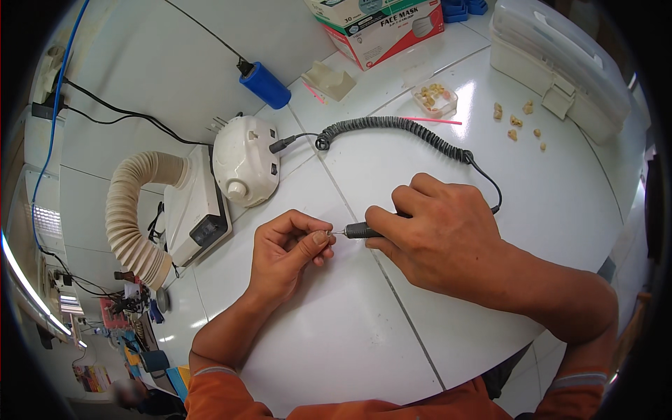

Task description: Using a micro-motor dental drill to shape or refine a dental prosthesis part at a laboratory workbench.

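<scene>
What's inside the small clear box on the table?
Several small yellowish pieces lie in the clear box; anything under them is covered and can't be seen.

You have a brightly lit surface, with white glare just right of the small clear box. A light strip shines far to that box's lower left, where distant detail turns soft. Shadows are faint, and straight edges bend toward the black rim.
</scene>
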Demonstrator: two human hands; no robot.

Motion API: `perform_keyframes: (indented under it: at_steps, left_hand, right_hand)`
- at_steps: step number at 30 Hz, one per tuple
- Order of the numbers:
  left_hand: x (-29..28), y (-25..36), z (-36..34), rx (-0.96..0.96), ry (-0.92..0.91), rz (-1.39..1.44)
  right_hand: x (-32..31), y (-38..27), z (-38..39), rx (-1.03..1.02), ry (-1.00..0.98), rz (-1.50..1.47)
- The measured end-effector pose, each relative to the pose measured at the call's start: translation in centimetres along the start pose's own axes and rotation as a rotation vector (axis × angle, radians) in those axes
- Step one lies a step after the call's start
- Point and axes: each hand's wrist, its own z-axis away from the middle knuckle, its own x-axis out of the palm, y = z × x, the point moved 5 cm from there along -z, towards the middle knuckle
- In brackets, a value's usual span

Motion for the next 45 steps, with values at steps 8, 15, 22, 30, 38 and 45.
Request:
perform_keyframes:
  at_steps: [8,15,22,30,38,45]
  left_hand:
    - [0.1,0.2,-0.09,-0.023,0.002,-0.04]
    - [-0.05,-0.02,-0.17,-0.026,-0.022,0.043]
    - [-0.11,-0.02,-0.19,-0.04,-0.019,0.085]
    - [0.02,-0.04,-0.16,-0.042,-0.011,0.043]
    - [0.11,0.03,-0.06,-0.035,-0.019,-0.002]
    - [0.29,0.17,0.04,-0.032,-0.028,-0.01]
  right_hand:
    - [-0.07,0.08,-0.13,-0.002,-0.024,0.001]
    - [-0.69,0.08,-0.24,0.015,-0.011,-0.024]
    - [-0.59,0.25,-0.2,0.023,0.005,-0.031]
    - [-0.19,-0.02,-0.14,0.006,0.014,-0.007]
    - [-0.04,0.05,-0.06,0.008,-0.008,-0.013]
    - [-0.09,0.1,-0.1,0.012,-0.019,-0.017]
